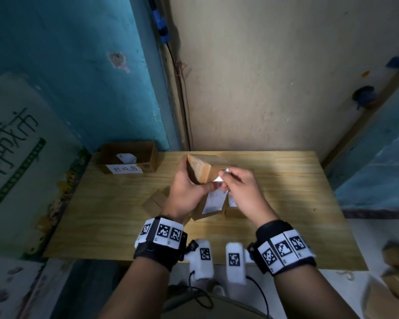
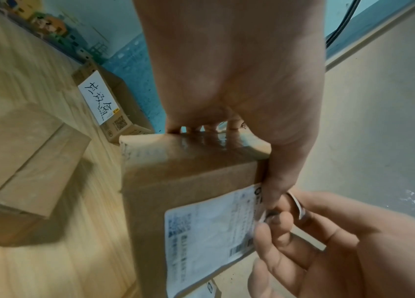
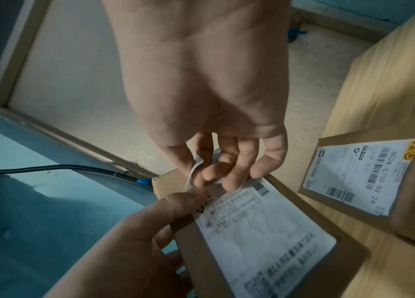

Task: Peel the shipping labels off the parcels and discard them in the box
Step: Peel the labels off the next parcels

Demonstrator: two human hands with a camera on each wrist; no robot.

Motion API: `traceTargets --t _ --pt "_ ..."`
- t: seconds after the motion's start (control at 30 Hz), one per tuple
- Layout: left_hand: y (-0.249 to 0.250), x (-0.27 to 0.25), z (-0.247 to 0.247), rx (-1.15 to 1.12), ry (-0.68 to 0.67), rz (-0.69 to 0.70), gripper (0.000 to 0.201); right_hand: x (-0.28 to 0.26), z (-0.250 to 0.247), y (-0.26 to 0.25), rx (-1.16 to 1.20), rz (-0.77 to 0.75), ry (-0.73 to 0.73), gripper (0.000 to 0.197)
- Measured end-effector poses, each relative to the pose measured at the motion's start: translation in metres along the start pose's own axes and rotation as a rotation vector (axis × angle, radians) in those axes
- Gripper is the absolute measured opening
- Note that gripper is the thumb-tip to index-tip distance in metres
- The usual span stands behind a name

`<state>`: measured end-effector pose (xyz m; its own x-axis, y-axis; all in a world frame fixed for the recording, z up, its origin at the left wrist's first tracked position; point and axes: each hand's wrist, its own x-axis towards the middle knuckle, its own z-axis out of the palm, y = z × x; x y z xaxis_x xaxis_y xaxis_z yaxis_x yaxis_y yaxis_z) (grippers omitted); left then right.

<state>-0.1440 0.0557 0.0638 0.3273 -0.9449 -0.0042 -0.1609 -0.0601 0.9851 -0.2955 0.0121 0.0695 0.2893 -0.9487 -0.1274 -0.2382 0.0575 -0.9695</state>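
My left hand (image 1: 189, 187) grips a brown cardboard parcel (image 1: 200, 169) and holds it tilted up above the wooden table (image 1: 286, 192). Its thumb (image 2: 285, 171) presses the parcel's edge beside the white shipping label (image 1: 214, 200). My right hand (image 1: 226, 178) pinches the label's lifted corner (image 3: 195, 171), which curls away from the cardboard. The remainder of the label (image 3: 260, 231) lies stuck flat on the parcel. An open cardboard discard box (image 1: 127, 157) with a handwritten tag stands at the table's back left, with a crumpled label (image 1: 126, 157) inside.
A second parcel with a label (image 3: 364, 175) lies on the table under my right hand. Another plain parcel (image 1: 154, 201) sits left of my left wrist. Blurred cartons (image 1: 392, 284) lie on the floor at the right. Walls close off the table's far side.
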Motion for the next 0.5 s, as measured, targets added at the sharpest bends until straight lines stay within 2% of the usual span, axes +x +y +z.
traceTargets --t 0.17,0.5 --pt "-0.004 -0.008 0.001 -0.012 0.034 -0.035 0.081 -0.003 0.001 0.005 -0.036 -0.024 -0.034 0.033" --pt "0.005 -0.002 0.013 0.015 0.015 -0.005 0.073 -0.004 -0.014 -0.004 -0.003 -0.053 -0.014 0.030"
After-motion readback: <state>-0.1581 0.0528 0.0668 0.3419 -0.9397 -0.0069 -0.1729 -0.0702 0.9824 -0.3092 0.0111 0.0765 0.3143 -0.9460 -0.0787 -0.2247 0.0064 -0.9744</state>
